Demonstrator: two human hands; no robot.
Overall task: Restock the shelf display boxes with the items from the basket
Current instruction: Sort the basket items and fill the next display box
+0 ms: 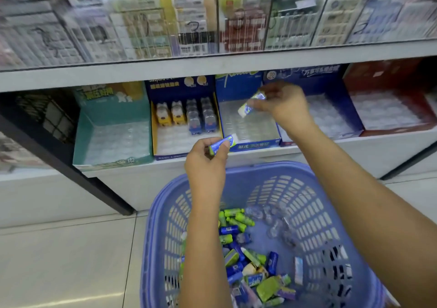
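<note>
Our left hand [207, 165] curls its fingers round a blue-and-green packet [221, 144], just above the far rim of the basket [272, 167]. Our right hand [285, 105] pinches a blue-and-white packet [251, 104], blurred and perhaps the same kind, over the blue display box [255, 145] on the shelf [331, 147]. Loose packets [248, 267] lie heaped in the basket.

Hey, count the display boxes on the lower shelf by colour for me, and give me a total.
Teal box: 1
Navy-and-yellow box: 1
Blue boxes: 2
Red box: 1
Total: 5
</note>
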